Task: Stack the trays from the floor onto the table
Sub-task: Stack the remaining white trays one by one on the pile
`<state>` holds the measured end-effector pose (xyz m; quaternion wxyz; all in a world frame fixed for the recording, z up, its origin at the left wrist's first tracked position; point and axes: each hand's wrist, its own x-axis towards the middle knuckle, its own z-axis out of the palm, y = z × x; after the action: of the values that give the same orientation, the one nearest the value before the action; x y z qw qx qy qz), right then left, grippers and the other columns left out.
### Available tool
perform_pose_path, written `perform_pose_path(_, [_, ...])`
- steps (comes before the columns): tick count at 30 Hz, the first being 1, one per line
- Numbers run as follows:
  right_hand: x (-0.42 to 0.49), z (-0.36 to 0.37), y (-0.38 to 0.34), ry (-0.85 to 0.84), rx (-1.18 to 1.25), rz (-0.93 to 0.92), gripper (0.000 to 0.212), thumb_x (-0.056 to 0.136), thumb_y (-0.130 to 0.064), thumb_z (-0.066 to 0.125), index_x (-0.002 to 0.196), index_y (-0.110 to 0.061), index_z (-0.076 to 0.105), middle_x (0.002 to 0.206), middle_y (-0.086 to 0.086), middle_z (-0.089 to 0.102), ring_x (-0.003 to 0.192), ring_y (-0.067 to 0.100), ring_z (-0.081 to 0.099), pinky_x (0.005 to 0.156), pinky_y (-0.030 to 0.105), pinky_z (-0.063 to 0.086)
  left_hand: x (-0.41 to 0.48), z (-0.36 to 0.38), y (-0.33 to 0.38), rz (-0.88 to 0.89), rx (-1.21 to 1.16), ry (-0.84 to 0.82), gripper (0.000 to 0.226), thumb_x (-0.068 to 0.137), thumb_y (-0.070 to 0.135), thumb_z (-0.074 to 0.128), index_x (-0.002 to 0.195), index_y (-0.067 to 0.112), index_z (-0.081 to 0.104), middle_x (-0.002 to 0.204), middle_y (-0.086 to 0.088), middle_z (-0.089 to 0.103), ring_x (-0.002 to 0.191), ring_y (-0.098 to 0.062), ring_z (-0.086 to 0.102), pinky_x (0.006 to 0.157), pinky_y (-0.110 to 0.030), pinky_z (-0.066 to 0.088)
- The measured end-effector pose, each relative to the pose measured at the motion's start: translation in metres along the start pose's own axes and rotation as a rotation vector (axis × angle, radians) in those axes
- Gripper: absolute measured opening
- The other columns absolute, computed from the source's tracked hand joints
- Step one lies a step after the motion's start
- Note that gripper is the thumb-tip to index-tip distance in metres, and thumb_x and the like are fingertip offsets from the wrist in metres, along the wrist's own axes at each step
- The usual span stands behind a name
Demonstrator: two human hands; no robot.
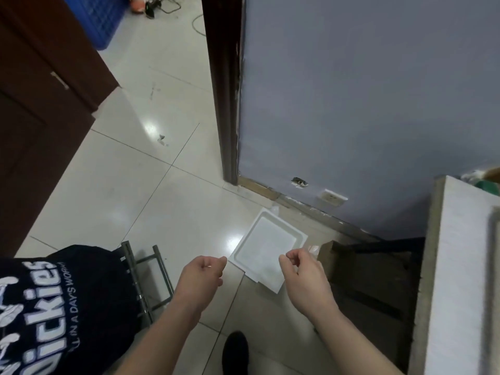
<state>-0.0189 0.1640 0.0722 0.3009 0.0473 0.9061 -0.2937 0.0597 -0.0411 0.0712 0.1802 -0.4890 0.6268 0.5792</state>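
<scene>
The white trays [266, 249] lie on the tiled floor [108, 190], set one in another, with the edge of a lower one peeking out at the near corner. We count at least two; more than that we cannot tell. The pile sits close to the foot of the grey wall [365, 104], turned at an angle to it.

Above the near end of the pile we see both hands, apart from each other and touching nothing. The left hand [201, 276] hovers by the pile's left corner and the right hand [304, 276] over its right side. Each has loosely curled fingers and an empty grasp.

To the right stands the pale counter [460, 280], with a dark box [370, 272] in the shadow beside it. A wall socket [333, 197] sits low on the wall, and a dark door frame [224, 90] runs up its left edge. A black shoe [234, 351] shows below the hands, a metal rack [147, 277] to their left, next to a black printed shirt [67, 307]. A blue crate [100, 17] stands far off.
</scene>
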Motion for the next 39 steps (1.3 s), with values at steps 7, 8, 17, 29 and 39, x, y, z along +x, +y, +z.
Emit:
perform_pose_path(7, [0.06, 0.058, 0.054, -0.087, -0.027, 0.176, 0.034, 0.094, -0.055, 0.045, 0.106, -0.027, 0.061, 0.104, -0.01, 0.065, 0.104, 0.019, 0.061, 0.092, 0.041, 0.054, 0.062, 0.017, -0.025, -0.035, 0.067, -0.006, 0.027, 0.095, 0.036, 0.065, 0.096, 0.009, 0.067, 0.099, -0.01, 0.07, 0.081, -0.017, 0.07, 0.09, -0.046, 0.056])
perform_pose_path(8, [0.068, 0.065, 0.063, -0.098, -0.018, 0.211, 0.035, 0.093, -0.055, 0.045, 0.106, -0.027, 0.061, 0.106, -0.009, 0.065, 0.106, 0.02, 0.061, 0.092, 0.041, 0.054, 0.072, 0.021, -0.029, -0.038, 0.077, -0.009, 0.026, 0.095, 0.036, 0.065, 0.096, 0.009, 0.067, 0.099, -0.01, 0.07, 0.081, -0.017, 0.07, 0.09, -0.046, 0.056])
perform_pose_path(17, [0.123, 0.116, 0.126, -0.164, -0.022, 0.382, 0.033, 0.098, -0.05, 0.045, 0.113, -0.024, 0.058, 0.114, -0.004, 0.064, 0.104, 0.021, 0.062, 0.093, 0.041, 0.054, 0.15, 0.058, -0.073, -0.073, 0.142, -0.06, 0.023, 0.094, 0.035, 0.067, 0.095, 0.011, 0.067, 0.096, -0.01, 0.07, 0.077, -0.02, 0.069, 0.086, -0.045, 0.057])
perform_pose_path(29, [0.185, 0.183, 0.177, -0.159, 0.035, 0.468, 0.035, 0.101, -0.045, 0.045, 0.116, -0.016, 0.057, 0.113, 0.005, 0.066, 0.102, 0.027, 0.064, 0.085, 0.037, 0.052, 0.242, 0.097, -0.136, -0.083, 0.235, -0.086, 0.023, 0.099, 0.033, 0.059, 0.094, 0.012, 0.067, 0.088, -0.008, 0.072, 0.08, -0.024, 0.069, 0.083, -0.041, 0.058])
perform_pose_path(39, [0.219, 0.226, 0.233, -0.085, 0.184, 0.655, 0.048, 0.099, -0.035, 0.053, 0.135, -0.003, 0.056, 0.133, 0.016, 0.062, 0.119, 0.037, 0.059, 0.099, 0.039, 0.048, 0.301, 0.117, -0.185, -0.014, 0.421, -0.097, 0.042, 0.105, 0.033, 0.045, 0.14, 0.014, 0.058, 0.121, -0.003, 0.069, 0.115, -0.025, 0.063, 0.103, -0.04, 0.049])
